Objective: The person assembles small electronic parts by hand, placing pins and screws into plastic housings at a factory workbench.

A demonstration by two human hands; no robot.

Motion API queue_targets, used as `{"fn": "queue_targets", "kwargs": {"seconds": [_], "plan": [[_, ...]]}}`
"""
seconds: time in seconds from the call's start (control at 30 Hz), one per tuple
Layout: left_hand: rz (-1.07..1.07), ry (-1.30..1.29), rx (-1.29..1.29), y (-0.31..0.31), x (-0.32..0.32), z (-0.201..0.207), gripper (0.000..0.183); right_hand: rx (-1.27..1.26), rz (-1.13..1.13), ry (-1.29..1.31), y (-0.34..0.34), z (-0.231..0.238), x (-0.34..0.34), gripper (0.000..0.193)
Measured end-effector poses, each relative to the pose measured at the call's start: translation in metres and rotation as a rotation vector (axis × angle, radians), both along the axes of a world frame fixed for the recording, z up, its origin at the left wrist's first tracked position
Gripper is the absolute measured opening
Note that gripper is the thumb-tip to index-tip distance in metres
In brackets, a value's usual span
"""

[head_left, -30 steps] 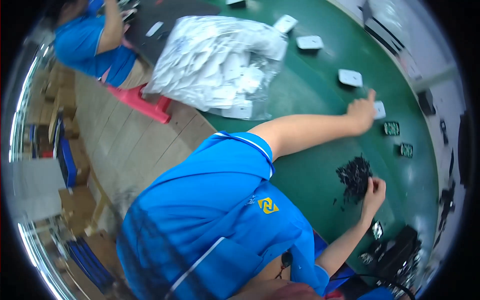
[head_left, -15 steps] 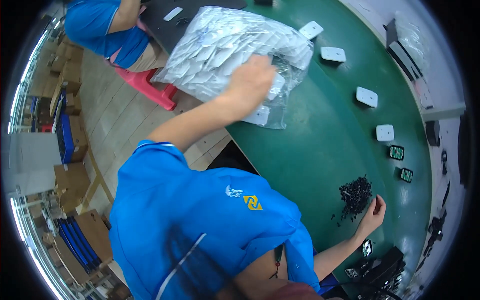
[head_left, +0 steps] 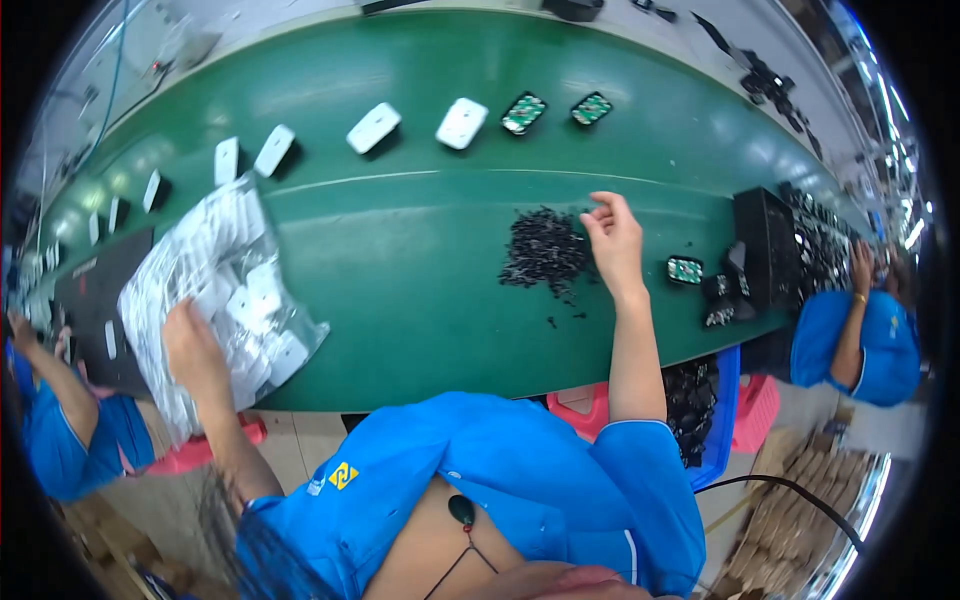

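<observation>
My left hand [head_left: 193,345] is at a clear plastic bag [head_left: 170,270] full of flat white plastic covers [head_left: 262,295] on the left of the bench. Its fingers are hidden among the bag and covers, so I cannot see whether they grip one. My right hand [head_left: 614,240] hovers at the right edge of a pile of small black screw-like pieces [head_left: 543,248]. Its thumb and index finger come together in a pinch; anything between them is too small to make out.
White-topped black cases [head_left: 462,123] stand in a row along the green bench [head_left: 400,260]. Two open cases with green circuit boards [head_left: 524,113] continue it rightward; another [head_left: 685,270] lies near a black box [head_left: 765,250]. Co-workers [head_left: 860,340] sit at both sides. A blue crate [head_left: 722,420] stands below.
The view has swung toward the right, bringing the bench in front of me. My left hand is still at the bag; my right hand stays beside the black pile.
</observation>
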State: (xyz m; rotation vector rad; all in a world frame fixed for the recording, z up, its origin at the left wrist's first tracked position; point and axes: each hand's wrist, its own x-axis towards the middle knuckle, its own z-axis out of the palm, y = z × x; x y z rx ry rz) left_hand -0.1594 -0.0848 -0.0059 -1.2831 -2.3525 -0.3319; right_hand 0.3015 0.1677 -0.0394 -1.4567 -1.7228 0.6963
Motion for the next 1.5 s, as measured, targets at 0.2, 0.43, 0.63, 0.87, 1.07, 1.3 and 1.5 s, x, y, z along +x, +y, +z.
{"fn": "queue_targets", "kwargs": {"seconds": [0.2,0.43,0.63,0.87,1.07,1.3,1.5], "plan": [[-0.105,-0.468,0.417,0.012,0.026,0.022,0.024,0.015,-0.037,-0.001,0.003,0.01,0.022,0.01],[-0.503,-1.362,0.169,0.079,0.154,0.002,0.018,-0.153,0.182,0.576,-0.027,0.046,-0.024,0.008],[-0.676,-1.527,0.031,0.123,0.228,0.014,0.02,-0.109,0.362,0.673,-0.062,0.06,-0.058,0.005],[-0.852,-1.378,0.167,0.12,0.229,0.011,0.011,-0.246,0.451,0.765,-0.076,0.044,-0.081,0.007],[-0.865,-1.411,0.073,0.117,0.22,0.004,0.012,-0.079,0.436,0.453,-0.077,0.044,-0.079,0.009],[-0.745,-1.826,0.116,0.116,0.217,0.001,0.031,0.214,0.355,0.192,-0.083,0.042,-0.084,0.009],[-0.739,-1.854,0.189,0.115,0.218,-0.006,0.023,0.254,0.371,0.13,-0.086,0.04,-0.091,0.011]]}}
